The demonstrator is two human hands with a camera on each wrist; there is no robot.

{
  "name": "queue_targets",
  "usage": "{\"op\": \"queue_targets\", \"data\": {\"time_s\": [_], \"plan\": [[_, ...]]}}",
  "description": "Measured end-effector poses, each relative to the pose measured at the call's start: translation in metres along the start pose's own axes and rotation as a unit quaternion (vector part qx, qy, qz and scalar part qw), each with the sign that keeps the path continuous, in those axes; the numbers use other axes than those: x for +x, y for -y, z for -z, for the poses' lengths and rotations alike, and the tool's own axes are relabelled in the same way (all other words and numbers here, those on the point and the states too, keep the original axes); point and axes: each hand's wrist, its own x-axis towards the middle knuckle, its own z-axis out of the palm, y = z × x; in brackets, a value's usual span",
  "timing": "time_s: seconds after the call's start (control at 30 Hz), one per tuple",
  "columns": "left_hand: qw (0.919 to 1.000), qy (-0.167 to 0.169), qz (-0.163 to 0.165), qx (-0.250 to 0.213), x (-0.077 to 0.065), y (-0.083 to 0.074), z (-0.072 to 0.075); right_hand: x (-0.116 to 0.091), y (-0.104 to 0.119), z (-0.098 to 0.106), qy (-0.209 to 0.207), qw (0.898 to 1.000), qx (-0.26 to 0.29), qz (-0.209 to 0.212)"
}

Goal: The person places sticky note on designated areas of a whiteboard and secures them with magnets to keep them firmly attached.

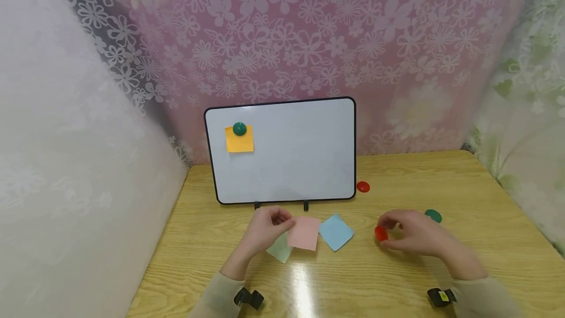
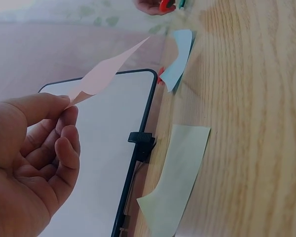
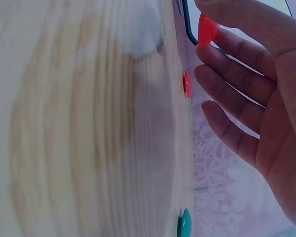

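Observation:
Between thumb and fingertips my left hand (image 1: 266, 229) pinches a pink sticky note (image 1: 304, 233) by its edge, lifted off the table as the left wrist view shows. Beneath it lies a pale green sticky note (image 1: 281, 248), partly covered in the head view. A blue sticky note (image 1: 336, 232) with curled edges lies to the right. My right hand (image 1: 412, 232) holds a round red magnet (image 3: 207, 30) between thumb and fingers. On the whiteboard (image 1: 300, 156), a green magnet (image 1: 240, 129) sits over the top of an orange sticky note (image 1: 240, 142).
Another red magnet (image 1: 363, 187) lies by the whiteboard's lower right corner. A second green magnet (image 1: 433, 216) rests behind my right hand. The board stands on small black feet (image 1: 306, 205) on the wooden table (image 1: 371, 283), with patterned curtains (image 1: 282, 28) behind it.

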Motion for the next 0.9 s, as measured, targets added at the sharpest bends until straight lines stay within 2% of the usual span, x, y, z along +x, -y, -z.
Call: {"op": "queue_targets", "data": {"time_s": [0.23, 0.5, 0.9], "plan": [[0.9998, -0.009, -0.007, -0.016, 0.003, 0.004, 0.002, 0.011, 0.003, -0.006, -0.015, 1.0, -0.011, 0.006], [0.9996, -0.021, -0.005, -0.018, 0.005, 0.006, 0.003, 0.025, 0.013, -0.011, -0.019, 1.0, 0.006, 0.013], [0.9977, -0.054, 0.002, -0.04, 0.011, 0.004, 0.002, 0.038, 0.023, -0.016, -0.054, 0.998, 0.024, 0.027]]}}
